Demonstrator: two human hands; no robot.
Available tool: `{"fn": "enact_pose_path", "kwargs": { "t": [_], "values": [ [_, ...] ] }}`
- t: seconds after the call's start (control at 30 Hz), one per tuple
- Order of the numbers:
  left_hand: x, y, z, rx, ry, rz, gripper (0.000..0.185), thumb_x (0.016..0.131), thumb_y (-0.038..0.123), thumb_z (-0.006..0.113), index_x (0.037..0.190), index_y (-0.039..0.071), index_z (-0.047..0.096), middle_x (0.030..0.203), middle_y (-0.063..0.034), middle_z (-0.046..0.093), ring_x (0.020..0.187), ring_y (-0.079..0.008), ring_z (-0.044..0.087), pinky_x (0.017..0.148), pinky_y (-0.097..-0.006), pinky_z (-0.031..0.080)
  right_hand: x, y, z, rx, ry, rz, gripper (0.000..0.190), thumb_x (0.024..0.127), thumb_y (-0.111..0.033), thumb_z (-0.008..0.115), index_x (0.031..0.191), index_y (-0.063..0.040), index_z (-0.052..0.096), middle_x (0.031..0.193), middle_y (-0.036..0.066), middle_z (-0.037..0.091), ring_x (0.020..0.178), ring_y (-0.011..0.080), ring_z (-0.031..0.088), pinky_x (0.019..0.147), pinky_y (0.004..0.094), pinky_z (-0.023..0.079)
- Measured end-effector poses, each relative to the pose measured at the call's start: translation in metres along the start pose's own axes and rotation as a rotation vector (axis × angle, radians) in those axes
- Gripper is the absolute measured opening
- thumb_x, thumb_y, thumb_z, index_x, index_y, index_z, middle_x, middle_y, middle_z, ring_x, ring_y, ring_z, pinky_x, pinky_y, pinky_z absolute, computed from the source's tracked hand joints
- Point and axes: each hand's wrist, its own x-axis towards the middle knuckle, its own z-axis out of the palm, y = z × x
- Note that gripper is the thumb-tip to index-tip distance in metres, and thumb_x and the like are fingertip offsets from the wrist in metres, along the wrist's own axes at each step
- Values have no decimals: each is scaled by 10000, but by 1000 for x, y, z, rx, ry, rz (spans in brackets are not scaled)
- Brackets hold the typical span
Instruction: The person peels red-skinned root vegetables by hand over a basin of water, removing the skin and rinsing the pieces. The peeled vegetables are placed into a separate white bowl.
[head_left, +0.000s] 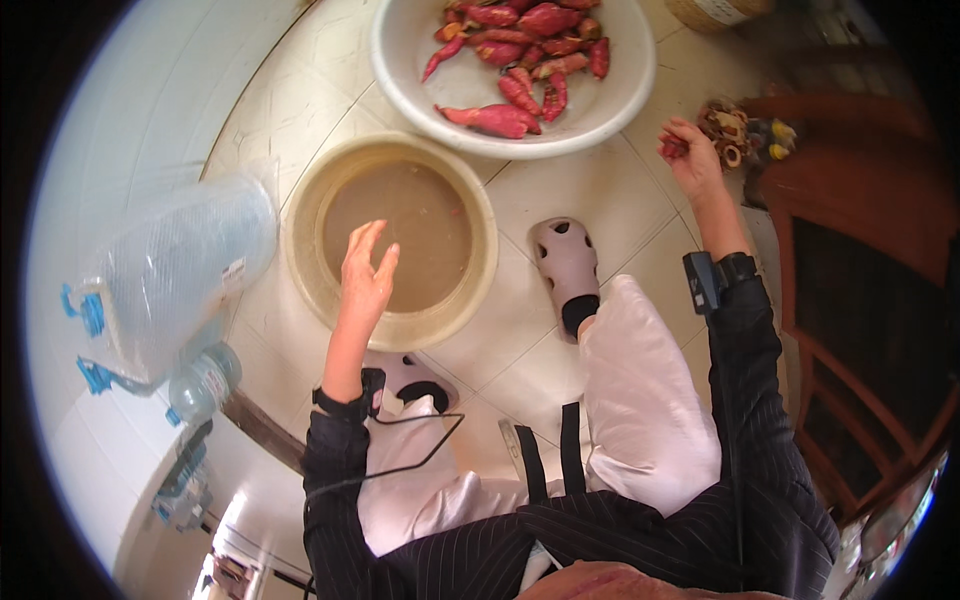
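My left hand (367, 264) hovers over a beige plastic basin (300, 217) of murky brown water (420, 225). Its fingers are apart and nothing is in them. Off to the right, my right hand (696, 159) has its fingers curled around a small dark-red piece (673, 146), which looks like sweet potato but is mostly hidden. Ahead of me a large white basin (637, 82) holds several red-skinned sweet potatoes (499, 120), heaped towards its far side with bare basin floor at the near side.
Large clear plastic water bottles (180, 247) with blue handles, one smaller bottle (204, 382) among them, line the left. A dark wooden chair (862, 187) is at right. Beyond my right hand sits a brownish cluttered bundle (726, 131). My clog-clad feet (566, 262) rest on floor tiles (517, 360).
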Motion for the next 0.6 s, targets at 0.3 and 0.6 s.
{"fn": "enact_pose_path", "kwargs": {
  "t": [0.3,0.6],
  "values": [
    [-9,-41,-2,-23,1,-124,393,911,188,595,1259,14,543,1273,-113,516,1181,-260,521,930,-374,439,-8,33,164,-668,-497,-435,234,839,-116,661,1050,-26,614,840,7,618,680,76,549,565,232,446],
    [-18,-94,0,-34,34,-204,577,847,210,663,1321,-46,456,1328,-238,460,1241,-361,463,1030,-402,385,22,60,183,-1581,-531,-544,407,789,-174,628,1151,10,601,1022,252,653,1000,386,624,883,421,487]
  ]
}}
